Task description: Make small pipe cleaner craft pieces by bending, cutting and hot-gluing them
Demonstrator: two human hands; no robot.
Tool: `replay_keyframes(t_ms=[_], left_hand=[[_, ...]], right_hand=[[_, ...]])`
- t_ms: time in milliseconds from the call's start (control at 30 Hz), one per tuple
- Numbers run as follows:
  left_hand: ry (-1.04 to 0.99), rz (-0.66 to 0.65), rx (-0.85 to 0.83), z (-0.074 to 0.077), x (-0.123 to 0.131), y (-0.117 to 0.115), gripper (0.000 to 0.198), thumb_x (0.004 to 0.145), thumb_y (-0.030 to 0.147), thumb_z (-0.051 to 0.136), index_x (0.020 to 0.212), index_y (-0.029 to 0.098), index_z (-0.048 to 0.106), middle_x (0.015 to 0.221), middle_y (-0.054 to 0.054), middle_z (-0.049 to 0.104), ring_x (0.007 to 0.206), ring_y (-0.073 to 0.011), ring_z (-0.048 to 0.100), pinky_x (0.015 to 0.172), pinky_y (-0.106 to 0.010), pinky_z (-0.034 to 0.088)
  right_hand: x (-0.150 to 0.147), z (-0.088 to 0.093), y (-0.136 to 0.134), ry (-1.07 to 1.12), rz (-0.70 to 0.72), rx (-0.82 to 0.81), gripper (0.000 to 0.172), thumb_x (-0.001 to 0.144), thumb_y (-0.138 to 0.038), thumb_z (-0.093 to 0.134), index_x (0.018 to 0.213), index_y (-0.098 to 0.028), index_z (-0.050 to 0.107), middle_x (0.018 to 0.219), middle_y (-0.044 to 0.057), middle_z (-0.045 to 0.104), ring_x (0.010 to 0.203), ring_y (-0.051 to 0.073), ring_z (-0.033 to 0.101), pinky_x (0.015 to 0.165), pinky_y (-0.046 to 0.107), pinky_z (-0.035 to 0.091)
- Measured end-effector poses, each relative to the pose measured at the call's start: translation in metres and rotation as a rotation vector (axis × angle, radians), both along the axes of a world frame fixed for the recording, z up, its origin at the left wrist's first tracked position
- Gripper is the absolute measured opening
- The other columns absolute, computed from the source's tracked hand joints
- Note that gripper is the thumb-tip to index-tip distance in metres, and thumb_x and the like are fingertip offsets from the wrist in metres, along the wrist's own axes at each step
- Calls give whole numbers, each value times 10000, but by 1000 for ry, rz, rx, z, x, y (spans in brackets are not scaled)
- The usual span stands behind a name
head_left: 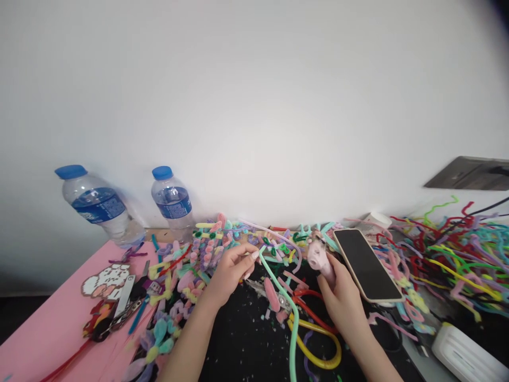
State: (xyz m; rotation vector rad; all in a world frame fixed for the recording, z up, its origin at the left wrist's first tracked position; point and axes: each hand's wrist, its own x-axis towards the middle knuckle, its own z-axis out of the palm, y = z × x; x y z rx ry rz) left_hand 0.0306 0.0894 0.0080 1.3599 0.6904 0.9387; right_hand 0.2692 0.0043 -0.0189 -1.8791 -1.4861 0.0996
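Pipe cleaner, mint green, runs down past a yellow handle from the left hand, whose fingertips pinch its upper end. The right hand wraps around a pale-pink pig-headed object (exact kind hard to tell) near the phone.

A smooth, plain white wall fills the far side, brightest around the middle and greyer toward the left. On its right sits a dark, glossy rectangular wall plate. Nearer, a black-topped table stands against the wall.
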Motion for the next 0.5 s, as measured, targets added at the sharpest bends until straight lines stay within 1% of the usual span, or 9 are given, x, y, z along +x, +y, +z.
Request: replay_keyframes(t_ms=[100,167,233,300,367,400,467,500], left_hand=[[-53,31,-28,2,0,0,188,865,304,498,788,147,567,533,71,343,442,-57,302,457,-224,187],[-58,42,-34,3,0,-1,184,858,307,506,786,149,565,540,69,345,445,-59,302,460,-224,185],[-46,35,-32,3,2,-1,195,863,316,500,774,152,557,532,72,342,441,-59,296,464,-224,194],[-21,20,-30,3,4,-3,213,867,331,494,765,153,550,521,75,345,434,-59,289,463,-221,203],[8,-7,-30,3,9,-5,227,865,345,496,764,150,551,525,73,360,435,-60,296,461,-214,221],[19,-27,-29,3,12,-7,230,860,349,503,762,147,554,530,71,369,436,-60,303,460,-210,231],[36,-74,-27,4,18,-12,233,851,352,518,755,144,559,542,68,386,439,-60,323,461,-205,258],[47,-102,-27,5,21,-14,232,846,355,525,750,146,557,533,68,399,432,-61,332,454,-204,264]], right_hand=[[3,-10,1,-126,57,9,477,825,-206,433,1298,-174,380,1172,142,540,1101,286,510,921,448,412],[3,-12,0,-210,68,29,488,811,-189,455,1294,-181,388,1142,139,546,1074,305,507,899,483,412],[0,-9,0,-281,42,71,474,789,-219,507,1256,-185,430,1129,144,539,1054,331,495,876,523,402],[-6,-1,-2,-290,61,131,442,772,-268,568,1197,-196,470,1139,145,521,1062,339,476,872,529,396],[-16,9,-5,-209,201,160,370,776,-287,600,1121,-210,492,1101,129,529,1054,307,486,856,465,430],[-22,13,-8,-146,296,130,329,777,-287,613,1076,-213,498,1058,115,540,1013,282,510,823,417,458],[-33,21,-13,-38,440,66,256,772,-288,635,974,-212,497,949,78,555,855,226,556,726,338,487],[-38,23,-15,4,494,60,217,780,-300,629,921,-208,493,877,57,553,788,208,557,678,313,486]])
